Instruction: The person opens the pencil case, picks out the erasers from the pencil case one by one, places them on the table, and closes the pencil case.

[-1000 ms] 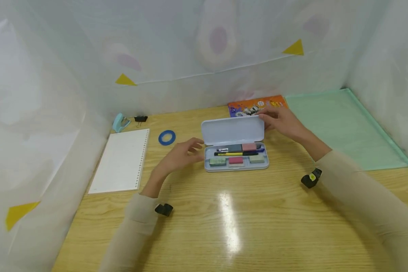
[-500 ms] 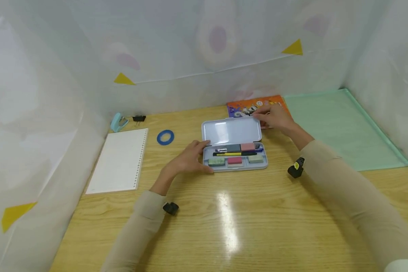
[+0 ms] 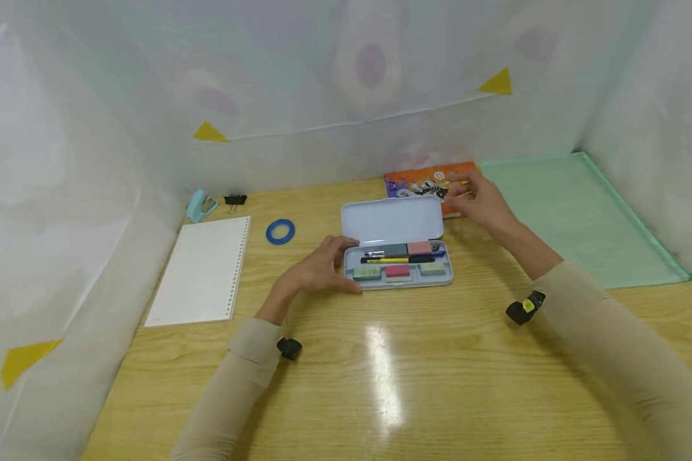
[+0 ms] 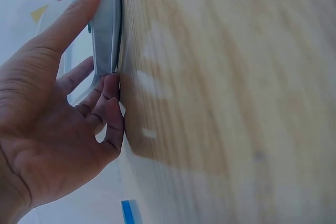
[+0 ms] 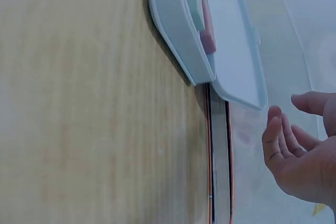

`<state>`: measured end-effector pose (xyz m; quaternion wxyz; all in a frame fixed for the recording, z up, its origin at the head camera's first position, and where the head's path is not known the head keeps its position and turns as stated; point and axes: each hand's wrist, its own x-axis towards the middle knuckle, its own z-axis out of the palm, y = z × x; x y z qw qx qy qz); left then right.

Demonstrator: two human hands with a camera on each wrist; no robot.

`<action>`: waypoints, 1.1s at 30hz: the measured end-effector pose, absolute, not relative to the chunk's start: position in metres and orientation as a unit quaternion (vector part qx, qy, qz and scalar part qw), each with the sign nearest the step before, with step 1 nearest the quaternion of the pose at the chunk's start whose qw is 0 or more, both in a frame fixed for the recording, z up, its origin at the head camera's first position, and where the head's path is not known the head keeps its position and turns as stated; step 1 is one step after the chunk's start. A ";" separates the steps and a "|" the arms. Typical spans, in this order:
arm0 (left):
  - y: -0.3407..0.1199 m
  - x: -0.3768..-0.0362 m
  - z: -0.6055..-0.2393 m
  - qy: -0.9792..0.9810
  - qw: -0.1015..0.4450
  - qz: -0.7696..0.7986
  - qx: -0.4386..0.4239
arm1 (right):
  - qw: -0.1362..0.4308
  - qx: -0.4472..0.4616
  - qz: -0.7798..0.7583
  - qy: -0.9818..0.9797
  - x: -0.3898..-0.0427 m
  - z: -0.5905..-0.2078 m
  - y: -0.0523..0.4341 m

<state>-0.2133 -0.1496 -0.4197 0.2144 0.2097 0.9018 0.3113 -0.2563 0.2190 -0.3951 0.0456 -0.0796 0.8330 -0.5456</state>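
A pale blue pencil case [image 3: 392, 221] lies open in the middle of the wooden table, its lid tilted back. Its tray holds pens and several small coloured erasers [image 3: 399, 271]. My left hand [image 3: 323, 266] grips the tray's left end. In the left wrist view the left hand [image 4: 52, 119] has its thumb along the case's [image 4: 106, 30] front wall and curled fingers at the corner. My right hand [image 3: 475, 195] hovers with relaxed fingers just right of the lid's far corner, over an orange book [image 3: 421, 182]. The right hand [image 5: 299, 156] touches nothing, apart from the lid [image 5: 236, 51].
A white spiral notebook [image 3: 204, 272] lies at the left, with a blue tape ring [image 3: 280, 232], a light-blue stapler [image 3: 198, 206] and a black binder clip [image 3: 236, 200] behind it. A green mat [image 3: 576, 214] covers the back right. White sheeting walls in the table.
My left hand reached the case's left end and took hold of it. My right hand let go of the lid and drew back to the right. The lid stays open.
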 end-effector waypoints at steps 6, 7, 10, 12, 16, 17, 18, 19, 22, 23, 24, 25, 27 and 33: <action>-0.152 -0.219 -0.422 0.889 0.222 0.332 0.222 | 0.126 -0.162 -0.524 0.827 -0.227 -0.400 0.213; -0.152 -0.220 -0.421 0.888 0.224 0.333 0.224 | 0.137 -0.178 -0.509 0.831 -0.223 -0.402 0.211; -0.151 -0.222 -0.419 0.886 0.228 0.329 0.233 | 0.153 -0.214 -0.471 0.842 -0.217 -0.406 0.204; -0.150 -0.224 -0.417 0.885 0.233 0.327 0.237 | 0.151 -0.229 -0.452 0.849 -0.214 -0.408 0.198; -0.150 -0.225 -0.415 0.883 0.241 0.324 0.240 | 0.140 -0.253 -0.421 0.860 -0.213 -0.410 0.190; -0.150 -0.226 -0.415 0.883 0.242 0.324 0.239 | 0.136 -0.257 -0.414 0.862 -0.213 -0.410 0.189; -0.150 -0.226 -0.415 0.882 0.243 0.325 0.240 | 0.132 -0.261 -0.408 0.865 -0.213 -0.410 0.188; -0.149 -0.225 -0.415 0.882 0.245 0.325 0.239 | 0.128 -0.261 -0.402 0.868 -0.213 -0.411 0.188; -0.149 -0.224 -0.415 0.882 0.247 0.324 0.236 | 0.107 -0.258 -0.385 0.879 -0.213 -0.413 0.187; -0.148 -0.224 -0.415 0.882 0.248 0.324 0.235 | 0.100 -0.257 -0.381 0.883 -0.213 -0.414 0.187; -0.148 -0.224 -0.415 0.882 0.249 0.323 0.235 | 0.092 -0.257 -0.377 0.885 -0.214 -0.415 0.187; -0.148 -0.224 -0.416 0.883 0.249 0.323 0.234 | 0.086 -0.257 -0.373 0.887 -0.214 -0.416 0.187; -0.148 -0.225 -0.417 0.884 0.248 0.321 0.233 | 0.078 -0.261 -0.368 0.889 -0.214 -0.416 0.187; -0.148 -0.226 -0.419 0.887 0.249 0.314 0.232 | 0.084 -0.268 -0.366 0.887 -0.216 -0.417 0.185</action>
